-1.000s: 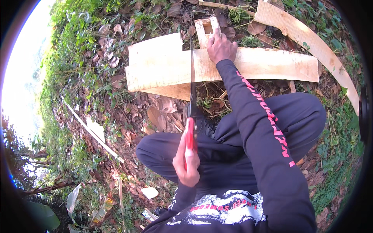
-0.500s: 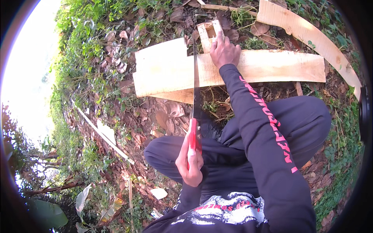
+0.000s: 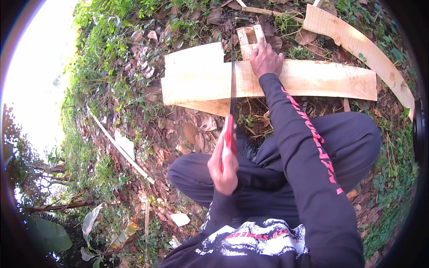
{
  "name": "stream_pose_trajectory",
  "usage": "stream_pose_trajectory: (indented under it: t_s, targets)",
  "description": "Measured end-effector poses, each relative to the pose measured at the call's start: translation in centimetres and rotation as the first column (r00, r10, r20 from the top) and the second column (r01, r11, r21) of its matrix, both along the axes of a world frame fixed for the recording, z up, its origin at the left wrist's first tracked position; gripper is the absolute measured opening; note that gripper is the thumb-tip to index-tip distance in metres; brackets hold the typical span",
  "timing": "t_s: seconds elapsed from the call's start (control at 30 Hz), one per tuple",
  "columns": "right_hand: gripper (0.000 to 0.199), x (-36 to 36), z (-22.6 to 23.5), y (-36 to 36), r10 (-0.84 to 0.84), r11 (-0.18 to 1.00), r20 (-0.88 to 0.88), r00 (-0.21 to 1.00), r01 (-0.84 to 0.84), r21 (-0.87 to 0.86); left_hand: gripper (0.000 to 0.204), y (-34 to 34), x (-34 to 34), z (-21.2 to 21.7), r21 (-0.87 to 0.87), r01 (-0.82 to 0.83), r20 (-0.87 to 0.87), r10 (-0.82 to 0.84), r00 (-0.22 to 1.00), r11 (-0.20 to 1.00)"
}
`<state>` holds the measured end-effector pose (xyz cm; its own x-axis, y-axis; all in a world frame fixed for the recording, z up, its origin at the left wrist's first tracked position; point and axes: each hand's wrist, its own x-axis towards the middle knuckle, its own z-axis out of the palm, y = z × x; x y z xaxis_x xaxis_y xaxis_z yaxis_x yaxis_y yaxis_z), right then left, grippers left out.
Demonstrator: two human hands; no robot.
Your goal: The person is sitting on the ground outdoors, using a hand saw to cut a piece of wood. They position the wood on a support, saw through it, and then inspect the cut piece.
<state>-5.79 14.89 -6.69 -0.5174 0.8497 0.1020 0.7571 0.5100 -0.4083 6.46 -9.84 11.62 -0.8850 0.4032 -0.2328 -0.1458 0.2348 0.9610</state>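
Note:
My left hand (image 3: 223, 172) is wrapped round the red handle of a handsaw (image 3: 229, 129). The thin blade points away from me and crosses a pale wooden board (image 3: 330, 79) near the inner corner of a step cut in its far edge. To the right of the blade, my right hand (image 3: 267, 61) presses down on the board, fingers apart and the index finger reaching forward. That fingertip is by a small wooden piece with a square hollow (image 3: 248, 42), which lies against the board's far side. Another piece of wood (image 3: 208, 106) shows partly under the board's near left edge.
A long curved board (image 3: 357, 47) lies at the far right, with a thin stick (image 3: 272, 12) beyond. My bent legs (image 3: 330, 138) are close to the board's near side. Dry leaves and green plants (image 3: 103, 58) cover the ground; a pale strip (image 3: 120, 147) lies at left.
My left hand has pushed the saw forward, away from me, along the cut line. My right hand stays pressed on the board. The whole view has shifted slightly.

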Motion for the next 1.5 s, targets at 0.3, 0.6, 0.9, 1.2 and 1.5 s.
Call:
stream_pose_trajectory:
  t_s: [0.3, 0.6, 0.9, 1.2, 1.5]
  targets:
    - [0.052, 0.4, 0.4, 0.3, 0.006, 0.999, 0.050, 0.999, -0.004, -0.047, 0.051, -0.7, 2.2, 0.6, -0.017, 0.033, -0.030, -0.034, 0.999, 0.999]
    - [0.050, 0.1, 0.3, 0.6, 0.018, 1.000, 0.011, 1.000, -0.017, -0.021, 0.045, 2.7, -1.8, -2.4, -0.070, -0.036, -0.053, 0.033, 0.998, 0.997]
    - [0.052, 0.4, 0.5, 0.2, 0.018, 1.000, 0.067, 0.998, -0.017, -0.007, 0.045, 0.7, -0.5, 1.0, -0.145, 0.039, -0.093, -0.053, 0.994, 0.989]
    - [0.051, 0.5, -0.4, 0.7, 0.016, 1.000, 0.020, 1.000, -0.017, 0.023, 0.047, -2.7, 2.9, 3.0, -0.128, 0.039, -0.038, -0.044, 0.998, 0.991]
    - [0.050, 0.3, -0.3, 0.7, 0.045, 0.999, 0.018, 0.999, -0.045, 0.022, 0.043, 3.2, -1.9, -0.8, -0.138, 0.000, -0.205, -0.028, 0.978, 0.990]
